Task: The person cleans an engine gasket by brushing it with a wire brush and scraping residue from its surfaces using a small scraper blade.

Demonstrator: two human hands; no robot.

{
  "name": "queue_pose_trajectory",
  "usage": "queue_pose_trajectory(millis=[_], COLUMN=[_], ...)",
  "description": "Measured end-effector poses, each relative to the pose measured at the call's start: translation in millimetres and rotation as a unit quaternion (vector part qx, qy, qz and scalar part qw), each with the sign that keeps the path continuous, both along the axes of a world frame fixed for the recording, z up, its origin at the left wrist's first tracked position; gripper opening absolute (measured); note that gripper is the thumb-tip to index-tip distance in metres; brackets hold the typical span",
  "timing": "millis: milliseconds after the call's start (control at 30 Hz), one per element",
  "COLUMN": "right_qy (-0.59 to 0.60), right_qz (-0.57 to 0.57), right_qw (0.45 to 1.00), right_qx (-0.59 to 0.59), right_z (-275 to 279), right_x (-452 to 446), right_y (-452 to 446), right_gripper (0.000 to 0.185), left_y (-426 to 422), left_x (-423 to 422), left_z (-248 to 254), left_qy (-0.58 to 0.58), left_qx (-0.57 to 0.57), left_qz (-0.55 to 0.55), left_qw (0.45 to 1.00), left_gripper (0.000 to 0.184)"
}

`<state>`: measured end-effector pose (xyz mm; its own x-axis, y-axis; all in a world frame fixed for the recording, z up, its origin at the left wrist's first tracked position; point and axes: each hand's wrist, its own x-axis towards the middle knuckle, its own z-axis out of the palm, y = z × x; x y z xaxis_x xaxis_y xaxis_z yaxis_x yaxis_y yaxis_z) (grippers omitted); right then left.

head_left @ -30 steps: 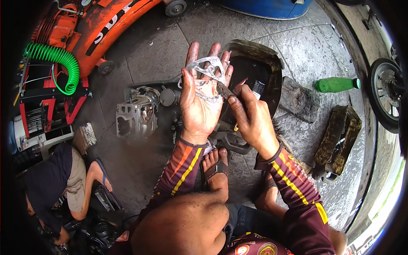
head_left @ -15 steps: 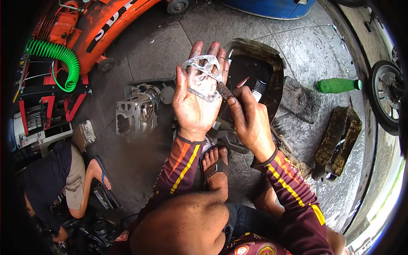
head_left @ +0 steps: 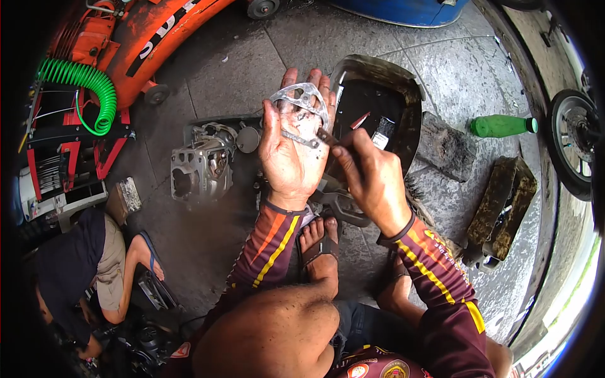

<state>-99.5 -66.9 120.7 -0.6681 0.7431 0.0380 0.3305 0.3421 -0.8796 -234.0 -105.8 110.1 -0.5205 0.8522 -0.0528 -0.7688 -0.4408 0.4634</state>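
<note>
My left hand is palm up with its fingers stretched out, and a thin metal gasket with cut-out openings lies across its palm and fingers. Dark grime marks the skin beneath. From the right, my right hand pinches a flat, dark scraper blade; its tip meets the gasket's edge beside the palm. Below and to the left, a metal engine casing sits on the floor. A black oily tray lies behind my hands, with a small packet inside.
A green bottle lies on its side at right, above a grimy metal housing. A dirty block rests beside the tray. At left stand an orange compressor and a coiled green hose. Another person crouches at lower left.
The gasket has turned a little on my left palm, and the hand has dropped slightly. My right hand has shifted slightly left and down with the scraper blade.
</note>
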Motion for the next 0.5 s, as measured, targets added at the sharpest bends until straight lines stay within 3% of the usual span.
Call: queue_pose_trajectory(millis=[200, 333, 467, 500], right_qy=[0.041, 0.023, 0.083, 0.074], right_qz=[0.028, -0.043, -0.122, -0.119], right_qw=[0.998, 0.997, 0.987, 0.980], right_qx=[0.030, 0.059, -0.064, -0.139], right_z=[-4, -3, -4, -5], right_x=[1, 4, 2, 3], right_y=[-7, 13, 25, 26], right_gripper=[0.013, 0.012, 0.016, 0.018], left_y=[1, 1, 0, 0], left_x=[3, 4, 5, 6], left_z=[-1, -1, -1, 0], left_qy=[-0.021, 0.031, 0.074, 0.095], left_qx=[0.002, -0.018, -0.018, -0.027], left_qz=[0.003, -0.014, -0.054, -0.062], left_qw=[1.000, 0.999, 0.996, 0.993], left_gripper=[0.067, 0.066, 0.069, 0.070])
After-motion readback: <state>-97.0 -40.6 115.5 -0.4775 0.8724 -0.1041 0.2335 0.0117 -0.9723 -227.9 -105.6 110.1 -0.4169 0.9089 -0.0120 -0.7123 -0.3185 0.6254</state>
